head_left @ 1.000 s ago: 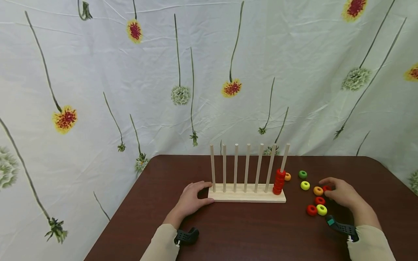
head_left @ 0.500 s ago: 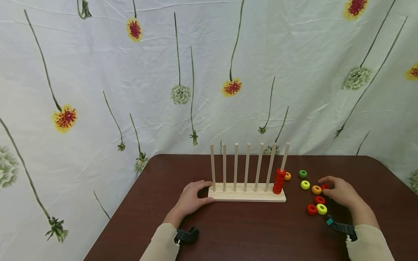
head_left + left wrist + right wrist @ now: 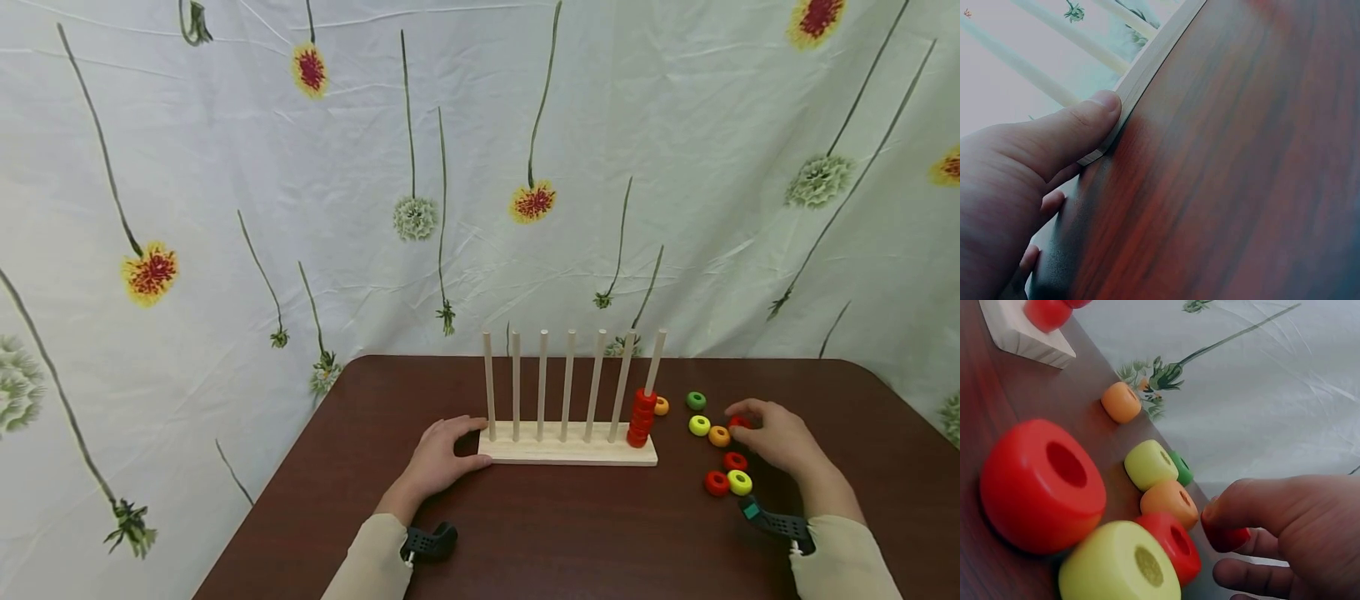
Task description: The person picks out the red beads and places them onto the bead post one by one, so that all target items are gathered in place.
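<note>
A pale wooden bead stand (image 3: 558, 454) with a row of upright pegs sits on the dark table. On its rightmost peg is a stack of red beads (image 3: 641, 419). My left hand (image 3: 442, 457) holds the stand's left end, thumb (image 3: 1094, 115) against the front edge of the base. To the right, my right hand (image 3: 780, 440) pinches a red bead (image 3: 1225, 537) between thumb and fingers, low among the loose beads. An orange bead (image 3: 718, 437) lies right beside the pinched one, and a yellow bead (image 3: 699, 426) just left of that.
Nearer me lie two more red beads, one (image 3: 735, 462) behind the other (image 3: 717, 483), and a yellow bead (image 3: 739, 482). A green bead (image 3: 696, 401) and another orange bead (image 3: 661, 406) are farther back. A flowered cloth (image 3: 360, 208) hangs behind the table (image 3: 570, 533).
My right hand has slid a little to the left with the red bead. The orange bead beside it has shifted left too, close to the yellow one. My left hand has stayed put.
</note>
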`<state>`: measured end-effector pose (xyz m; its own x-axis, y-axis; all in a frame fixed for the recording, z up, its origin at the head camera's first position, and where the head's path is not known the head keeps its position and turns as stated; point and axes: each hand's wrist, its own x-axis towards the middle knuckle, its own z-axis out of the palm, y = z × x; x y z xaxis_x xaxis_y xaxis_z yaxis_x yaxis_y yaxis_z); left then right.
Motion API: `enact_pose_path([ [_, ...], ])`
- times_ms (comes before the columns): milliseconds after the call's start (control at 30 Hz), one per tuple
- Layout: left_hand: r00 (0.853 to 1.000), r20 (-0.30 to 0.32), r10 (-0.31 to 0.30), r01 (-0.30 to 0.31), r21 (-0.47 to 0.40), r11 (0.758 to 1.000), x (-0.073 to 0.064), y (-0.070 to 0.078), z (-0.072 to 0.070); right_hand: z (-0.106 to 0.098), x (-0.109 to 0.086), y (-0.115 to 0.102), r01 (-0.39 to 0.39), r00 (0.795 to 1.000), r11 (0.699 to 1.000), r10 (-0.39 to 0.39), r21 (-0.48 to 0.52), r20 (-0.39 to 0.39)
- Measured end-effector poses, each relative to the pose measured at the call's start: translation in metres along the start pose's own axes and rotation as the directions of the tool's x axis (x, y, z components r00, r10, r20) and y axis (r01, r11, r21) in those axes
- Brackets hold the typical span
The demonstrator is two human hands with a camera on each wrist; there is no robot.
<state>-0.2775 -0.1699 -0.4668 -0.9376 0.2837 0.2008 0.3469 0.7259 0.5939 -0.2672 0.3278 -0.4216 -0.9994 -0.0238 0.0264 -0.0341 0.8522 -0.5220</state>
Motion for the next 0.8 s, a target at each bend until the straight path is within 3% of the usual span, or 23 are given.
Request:
enact_pose_path([
  [467, 1.0, -0.001, 0.013, -0.013, -0.011, 1.0, -0.001, 0.0, 0.0, 0.003, 0.0, -0.03, 0.048, 0.99, 0.996, -0.037, 0.076, -0.137],
  [800, 1.0, 0.004, 0.012, -0.012, 0.001, 1.0, -0.001, -0.002, 0.0, 0.004, 0.002, -0.045, 0.102, 0.981, 0.989, -0.082, 0.106, -0.175],
])
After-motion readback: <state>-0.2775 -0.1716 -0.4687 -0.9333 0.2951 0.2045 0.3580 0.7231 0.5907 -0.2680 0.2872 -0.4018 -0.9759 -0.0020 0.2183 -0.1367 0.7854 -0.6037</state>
